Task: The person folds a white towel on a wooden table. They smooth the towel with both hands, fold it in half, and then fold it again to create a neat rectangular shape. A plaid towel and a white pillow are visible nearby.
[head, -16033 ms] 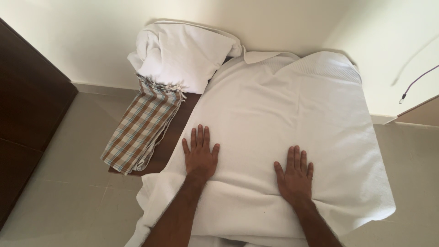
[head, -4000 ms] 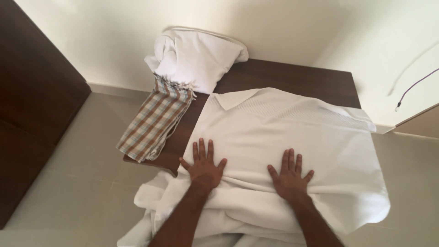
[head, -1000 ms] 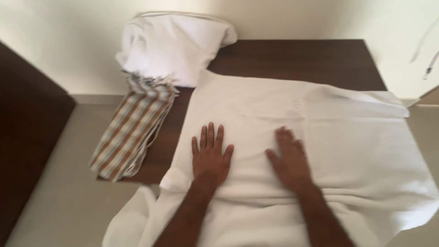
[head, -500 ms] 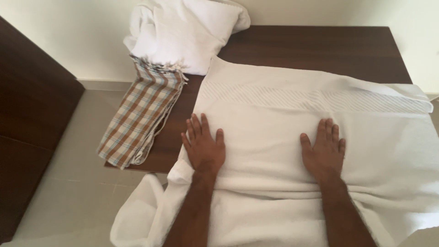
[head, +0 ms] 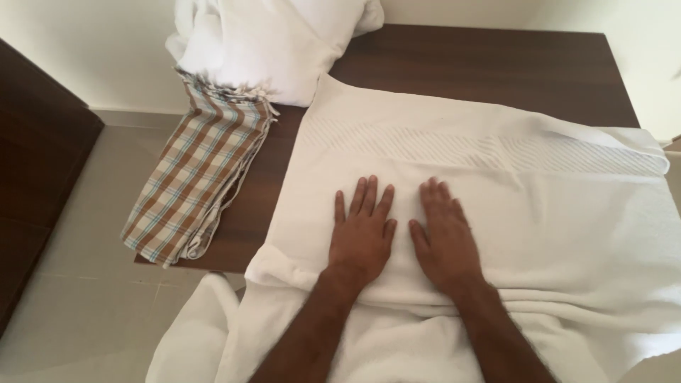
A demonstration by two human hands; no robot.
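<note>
Both hands lie palm-down on the white towel (head: 496, 184), side by side near its middle — the left hand (head: 363, 234) and the right hand (head: 443, 237) nearly touch, fingers (head: 369, 195) straight and slightly fanned, gripping nothing. That towel covers most of the dark wooden tabletop (head: 496, 64), its near edge folded over and hanging off toward the person. To flatten it well, I judge the palms should press evenly and slide outward from the centre, keeping the folded near edge straight so no creases get trapped. Beside the towel's left edge lies a folded checked cloth (head: 198, 181) — a white bundle (head: 277, 39) sits behind it.
</note>
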